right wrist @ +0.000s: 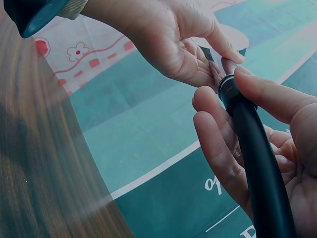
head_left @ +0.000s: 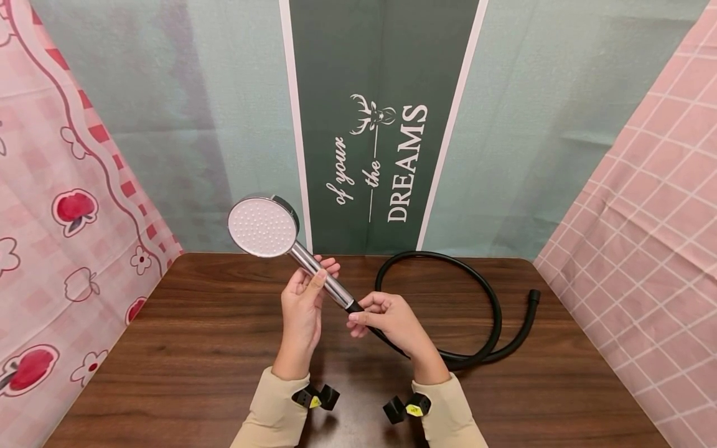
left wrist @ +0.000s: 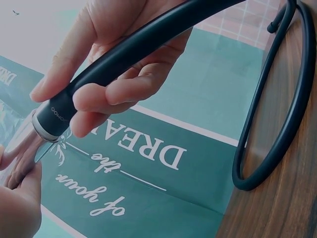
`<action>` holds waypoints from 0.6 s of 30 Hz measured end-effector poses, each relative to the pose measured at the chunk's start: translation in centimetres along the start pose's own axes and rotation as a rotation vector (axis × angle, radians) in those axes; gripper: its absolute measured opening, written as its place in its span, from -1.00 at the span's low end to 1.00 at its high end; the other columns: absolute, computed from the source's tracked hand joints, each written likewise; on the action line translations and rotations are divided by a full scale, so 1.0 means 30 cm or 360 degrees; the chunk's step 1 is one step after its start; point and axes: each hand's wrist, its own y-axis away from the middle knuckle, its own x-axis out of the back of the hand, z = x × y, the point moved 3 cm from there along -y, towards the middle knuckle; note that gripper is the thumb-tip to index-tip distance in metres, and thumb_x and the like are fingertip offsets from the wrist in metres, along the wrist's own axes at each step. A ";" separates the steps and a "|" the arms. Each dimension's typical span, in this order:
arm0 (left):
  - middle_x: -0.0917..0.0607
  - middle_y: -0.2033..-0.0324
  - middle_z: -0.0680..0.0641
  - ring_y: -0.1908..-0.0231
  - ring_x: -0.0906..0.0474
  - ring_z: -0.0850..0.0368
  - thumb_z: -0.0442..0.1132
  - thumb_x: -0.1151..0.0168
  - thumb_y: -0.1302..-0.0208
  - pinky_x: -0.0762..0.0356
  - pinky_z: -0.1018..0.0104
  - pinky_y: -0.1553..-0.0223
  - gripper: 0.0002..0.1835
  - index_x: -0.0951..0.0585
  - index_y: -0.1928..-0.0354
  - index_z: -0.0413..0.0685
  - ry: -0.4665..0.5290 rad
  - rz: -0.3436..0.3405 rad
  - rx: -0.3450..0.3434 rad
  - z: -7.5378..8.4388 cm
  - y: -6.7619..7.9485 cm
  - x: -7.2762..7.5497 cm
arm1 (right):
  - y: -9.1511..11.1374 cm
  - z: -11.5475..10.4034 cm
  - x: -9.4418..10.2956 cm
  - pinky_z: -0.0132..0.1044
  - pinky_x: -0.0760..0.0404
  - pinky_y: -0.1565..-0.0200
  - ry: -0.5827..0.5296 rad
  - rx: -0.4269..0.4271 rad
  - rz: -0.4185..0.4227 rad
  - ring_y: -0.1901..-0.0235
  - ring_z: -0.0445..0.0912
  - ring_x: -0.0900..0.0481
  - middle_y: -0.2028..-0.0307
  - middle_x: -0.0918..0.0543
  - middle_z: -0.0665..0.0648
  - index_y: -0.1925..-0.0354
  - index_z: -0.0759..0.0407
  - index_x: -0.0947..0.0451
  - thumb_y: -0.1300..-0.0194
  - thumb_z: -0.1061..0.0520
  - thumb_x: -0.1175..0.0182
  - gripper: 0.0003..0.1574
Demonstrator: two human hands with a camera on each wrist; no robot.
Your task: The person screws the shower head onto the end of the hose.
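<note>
Chrome-handled, white-nubbed round shower head (head_left: 263, 227) gripped in left hand (head_left: 302, 302); smooth black tubular hose (right wrist: 259, 153) pinched in right hand (head_left: 389, 316), looped beyond.

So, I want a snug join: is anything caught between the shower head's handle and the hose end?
Nothing visible is. The hose end meets the silver handle, with no gap showing; the left hand holds the handle and the right hand grips the hose end.

The shower head (head_left: 299, 251) is silver, its face (head_left: 263, 227) white; the hose (head_left: 496, 314) black; the worktop (head_left: 196, 348) wood-grained brown; the sleeves (head_left: 274, 410) beige. The backdrop (head_left: 342, 56) is green with white lettering, the right-hand cloth (head_left: 644, 267) white-gridded pink.
</note>
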 end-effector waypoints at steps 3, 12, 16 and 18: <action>-0.78 0.19 -0.05 0.16 -0.76 0.15 -0.48 -0.13 -0.38 -0.71 0.28 -0.06 -0.77 -0.51 -0.04 -0.24 0.0000 -0.0001 -0.0002 0.000 0.001 0.000 | 0.001 -0.001 -0.001 -0.20 -0.81 0.28 0.0001 0.0000 -0.0003 0.47 -0.15 -0.77 0.32 -0.74 0.46 0.15 0.47 -0.54 -0.28 0.15 -0.35 -0.63; -0.78 0.19 -0.05 0.15 -0.76 0.15 -0.48 -0.13 -0.39 -0.71 0.27 -0.07 -0.76 -0.49 -0.06 -0.28 -0.0008 -0.0002 0.0002 -0.001 0.001 0.002 | 0.002 -0.002 0.000 -0.14 -0.81 0.26 -0.0012 -0.0003 -0.0030 0.47 -0.16 -0.76 0.32 -0.72 0.50 0.14 0.47 -0.54 -0.30 0.12 -0.33 -0.61; -0.78 0.18 -0.05 0.15 -0.76 0.15 -0.47 -0.12 -0.39 -0.71 0.28 -0.06 -0.77 -0.50 -0.05 -0.25 -0.0013 -0.0007 0.0000 0.000 0.002 0.001 | 0.002 -0.002 0.001 -0.07 -0.81 0.24 -0.0004 -0.0002 -0.0037 0.47 -0.16 -0.76 0.32 -0.71 0.52 0.14 0.47 -0.54 -0.30 0.11 -0.32 -0.61; -0.78 0.18 -0.05 0.15 -0.76 0.16 -0.47 -0.12 -0.39 -0.71 0.28 -0.06 -0.77 -0.50 -0.05 -0.24 -0.0014 -0.0010 -0.0001 0.001 0.003 0.000 | 0.003 -0.001 0.001 -0.06 -0.81 0.24 -0.0001 0.0001 -0.0038 0.47 -0.16 -0.76 0.31 -0.71 0.54 0.14 0.47 -0.54 -0.31 0.11 -0.32 -0.61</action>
